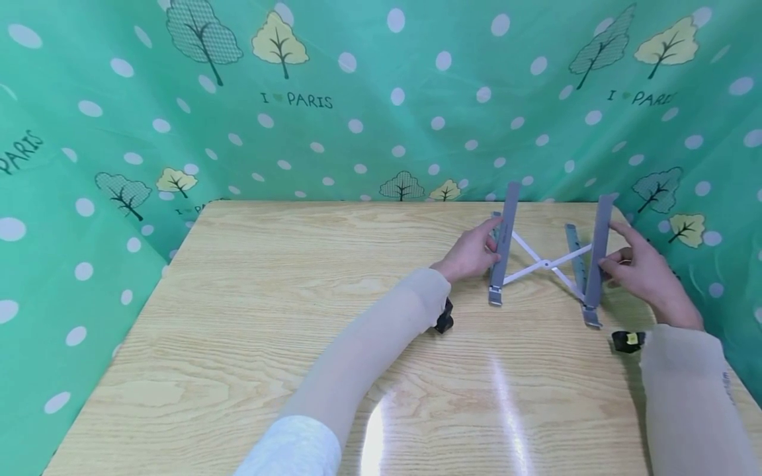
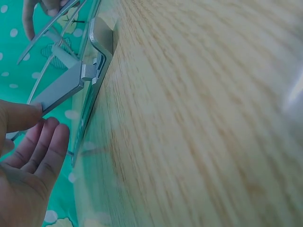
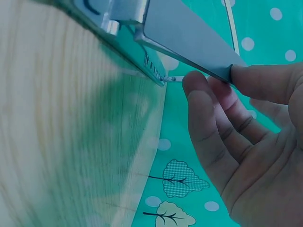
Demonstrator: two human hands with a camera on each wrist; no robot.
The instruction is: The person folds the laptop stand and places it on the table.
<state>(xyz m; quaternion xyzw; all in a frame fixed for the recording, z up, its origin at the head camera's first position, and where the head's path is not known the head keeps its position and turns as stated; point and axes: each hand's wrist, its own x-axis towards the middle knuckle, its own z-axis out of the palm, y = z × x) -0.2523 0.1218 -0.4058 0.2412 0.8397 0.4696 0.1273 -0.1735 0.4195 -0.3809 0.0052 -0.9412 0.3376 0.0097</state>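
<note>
A grey folding laptop stand [image 1: 506, 238] is spread open at the right back of the wooden table, its two long arms raised over the base rails. White crossbars [image 1: 546, 264] form an X between its sides. With thumb and fingers my left hand [image 1: 470, 252] pinches the left arm along its outer edge. My right hand [image 1: 645, 271] pinches the right arm between thumb and fingertips. In the right wrist view a row of slots shows in the base rail [image 3: 154, 68]. The front hinge and bent lip [image 2: 102, 35] show in the left wrist view.
The wooden table [image 1: 268, 317] extends left and forward of the stand. A green curtain [image 1: 357, 99] with dots and trees hangs behind and beside it. Black wrist devices [image 1: 628, 341] sit at both sleeve cuffs.
</note>
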